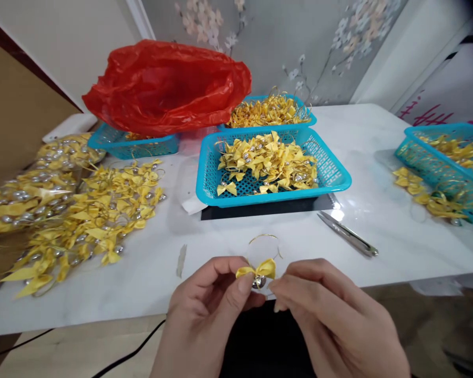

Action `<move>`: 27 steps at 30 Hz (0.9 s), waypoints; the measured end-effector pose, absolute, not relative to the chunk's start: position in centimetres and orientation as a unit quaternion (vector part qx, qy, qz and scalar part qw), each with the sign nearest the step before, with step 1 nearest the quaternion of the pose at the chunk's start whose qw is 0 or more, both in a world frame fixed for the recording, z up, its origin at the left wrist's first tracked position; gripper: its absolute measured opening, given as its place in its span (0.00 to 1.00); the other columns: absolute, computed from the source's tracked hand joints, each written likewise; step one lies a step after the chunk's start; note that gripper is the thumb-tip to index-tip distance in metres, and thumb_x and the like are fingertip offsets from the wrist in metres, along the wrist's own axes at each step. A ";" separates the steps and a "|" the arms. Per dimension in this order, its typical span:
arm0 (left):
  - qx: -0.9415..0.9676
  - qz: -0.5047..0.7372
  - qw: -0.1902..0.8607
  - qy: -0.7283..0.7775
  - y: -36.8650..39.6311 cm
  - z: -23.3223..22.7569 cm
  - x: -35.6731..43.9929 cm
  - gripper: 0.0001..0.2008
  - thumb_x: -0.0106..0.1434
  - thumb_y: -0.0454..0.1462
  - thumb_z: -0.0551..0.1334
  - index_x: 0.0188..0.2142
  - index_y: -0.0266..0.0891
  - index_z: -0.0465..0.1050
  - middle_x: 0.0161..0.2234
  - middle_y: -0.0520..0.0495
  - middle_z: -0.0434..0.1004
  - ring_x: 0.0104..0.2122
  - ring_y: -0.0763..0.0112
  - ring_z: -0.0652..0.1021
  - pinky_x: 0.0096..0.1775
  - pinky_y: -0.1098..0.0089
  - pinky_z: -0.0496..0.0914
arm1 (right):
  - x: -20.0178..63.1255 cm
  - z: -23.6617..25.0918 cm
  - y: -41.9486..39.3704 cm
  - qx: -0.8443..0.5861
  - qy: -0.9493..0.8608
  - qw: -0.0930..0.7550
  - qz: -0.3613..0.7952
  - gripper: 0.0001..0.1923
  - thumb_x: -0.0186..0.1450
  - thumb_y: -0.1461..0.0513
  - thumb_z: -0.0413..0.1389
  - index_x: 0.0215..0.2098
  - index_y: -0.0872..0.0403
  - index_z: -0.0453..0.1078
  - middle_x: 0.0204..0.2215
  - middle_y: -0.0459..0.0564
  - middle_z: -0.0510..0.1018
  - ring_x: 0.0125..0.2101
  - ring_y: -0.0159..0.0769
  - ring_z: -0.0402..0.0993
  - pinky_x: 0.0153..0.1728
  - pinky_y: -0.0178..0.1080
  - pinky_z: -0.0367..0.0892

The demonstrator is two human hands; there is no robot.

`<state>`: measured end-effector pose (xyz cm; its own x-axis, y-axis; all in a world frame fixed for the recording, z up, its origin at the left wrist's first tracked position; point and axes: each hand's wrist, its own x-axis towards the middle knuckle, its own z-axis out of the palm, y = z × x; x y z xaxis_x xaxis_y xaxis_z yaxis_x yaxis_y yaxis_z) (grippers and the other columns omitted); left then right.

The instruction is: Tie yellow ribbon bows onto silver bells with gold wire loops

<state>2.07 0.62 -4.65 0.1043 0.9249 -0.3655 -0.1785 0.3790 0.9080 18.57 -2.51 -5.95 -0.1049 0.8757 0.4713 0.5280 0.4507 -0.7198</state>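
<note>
Between the thumb and fingers of my left hand is a yellow ribbon bow with a small silver bell at its middle. A thin gold cord loops up from the bow above the table edge. My right hand is closed in a pinch close beside the bell, at the bow's right side. Whatever those right fingertips hold is too small and hidden to make out. Thread snips lie on the table beyond my right hand.
A blue basket of similar bows stands ahead, with another basket behind it. A red plastic bag sits over a third basket. Bow piles cover the left; one more basket stands right on the white table.
</note>
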 end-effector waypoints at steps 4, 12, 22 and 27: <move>0.378 0.443 0.634 0.509 0.4 -4.7 2.0 0.04 0.58 0.41 0.70 0.33 0.45 0.81 0.32 0.52 0.82 0.31 0.69 0.81 0.35 0.72 0.80 | 17.9 -6.4 -2.5 -0.523 -0.704 0.458 0.142 0.21 0.63 0.73 0.52 0.48 0.46 0.73 0.31 0.47 0.72 0.25 0.30 0.74 0.21 0.30 0.70; 0.345 0.445 0.642 0.521 0.4 -5.1 1.6 0.06 0.57 0.41 0.71 0.33 0.46 0.80 0.32 0.54 0.83 0.29 0.73 0.82 0.35 0.78 0.79 | 17.9 -5.6 -2.9 -0.534 -0.708 0.456 0.076 0.14 0.63 0.74 0.54 0.40 0.52 0.72 0.27 0.48 0.71 0.22 0.29 0.71 0.20 0.30 0.68; 0.343 0.435 0.657 0.511 0.4 -4.7 1.9 0.04 0.58 0.40 0.71 0.33 0.45 0.80 0.30 0.56 0.82 0.31 0.76 0.81 0.37 0.83 0.77 | 17.9 -5.6 -2.3 -0.527 -0.726 0.440 0.024 0.16 0.64 0.75 0.51 0.42 0.53 0.72 0.28 0.49 0.70 0.24 0.28 0.66 0.20 0.30 0.64; 0.346 0.442 0.652 0.510 0.5 -4.8 2.0 0.04 0.58 0.40 0.71 0.34 0.46 0.80 0.32 0.57 0.82 0.32 0.76 0.82 0.39 0.82 0.77 | 17.6 -5.8 -2.3 -0.519 -0.710 0.472 0.055 0.13 0.64 0.75 0.51 0.41 0.56 0.71 0.28 0.50 0.71 0.27 0.31 0.69 0.25 0.33 0.68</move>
<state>1.98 0.49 -4.79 0.0891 0.9291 -0.3589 -0.2226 0.3698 0.9021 17.59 -2.33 -5.79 -0.0146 0.7893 0.6138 0.6857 0.4547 -0.5684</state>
